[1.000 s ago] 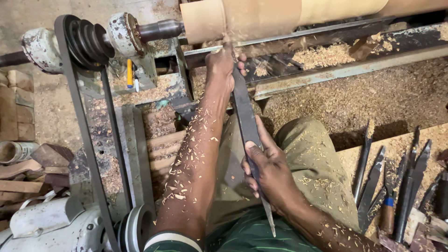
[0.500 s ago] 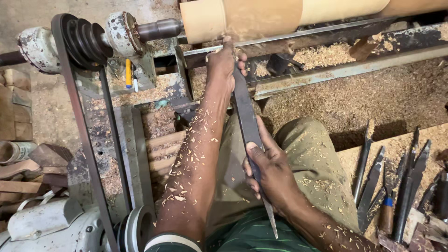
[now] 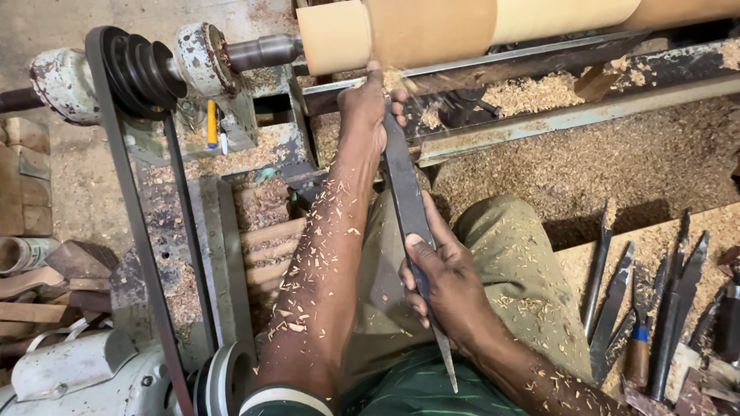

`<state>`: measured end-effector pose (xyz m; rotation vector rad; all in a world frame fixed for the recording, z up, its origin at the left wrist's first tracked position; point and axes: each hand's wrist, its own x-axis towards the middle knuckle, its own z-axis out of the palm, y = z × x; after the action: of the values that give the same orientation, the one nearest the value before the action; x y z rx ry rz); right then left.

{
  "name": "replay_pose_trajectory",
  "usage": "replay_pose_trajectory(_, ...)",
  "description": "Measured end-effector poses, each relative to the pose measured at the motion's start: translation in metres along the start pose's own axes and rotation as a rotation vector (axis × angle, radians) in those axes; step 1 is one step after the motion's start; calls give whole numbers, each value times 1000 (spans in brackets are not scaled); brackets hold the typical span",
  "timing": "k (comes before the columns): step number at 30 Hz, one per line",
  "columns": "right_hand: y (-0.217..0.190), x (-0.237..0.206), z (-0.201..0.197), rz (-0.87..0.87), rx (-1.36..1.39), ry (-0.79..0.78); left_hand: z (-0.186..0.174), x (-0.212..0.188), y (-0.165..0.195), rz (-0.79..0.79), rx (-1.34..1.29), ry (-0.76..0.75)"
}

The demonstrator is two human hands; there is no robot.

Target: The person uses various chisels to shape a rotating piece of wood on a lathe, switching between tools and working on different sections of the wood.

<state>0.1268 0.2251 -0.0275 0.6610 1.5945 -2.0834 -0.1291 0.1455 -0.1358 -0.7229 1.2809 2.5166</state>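
Right hand: the right hand (image 3: 447, 289) is wrapped shut round the lower shank of the long flat dark steel turning chisel (image 3: 408, 208), near the person's lap; the chisel's thin tail (image 3: 445, 358) pokes out below the fist
Left hand: the left hand (image 3: 370, 104) is clamped over the chisel's far end, pressing it down at the grey metal tool rest bar (image 3: 478, 65)
Chisel, handling: it looks stiff and fairly heavy, bare metal, likely slippery with dust; a two-point hold, shank and tip end, seems soundest
Workpiece: the pale round wooden cylinder (image 3: 462, 27) lies across the lathe, just beyond the left hand; chips fly there
Spare tools: a row of dark chisels (image 3: 663, 308) on the shavings, well apart
Hidden: the cutting edge is covered by the left fingers; the cylinder's top and right end are cut off; whether edge touches wood cannot be told
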Motion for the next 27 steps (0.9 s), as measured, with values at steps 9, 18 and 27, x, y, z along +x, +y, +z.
replay_pose_trajectory(9, 4, 2, 4, -17, -24, 4, -3, -2, 2, 8, 35, 3)
replay_pose_trajectory(18, -1, 0, 6, -24, -14, -11, -4, 7, -3, -13, 9, 23)
replay_pose_trajectory(27, -4, -6, 10, -27, -28, -5, -5, 7, -2, -16, -4, -15)
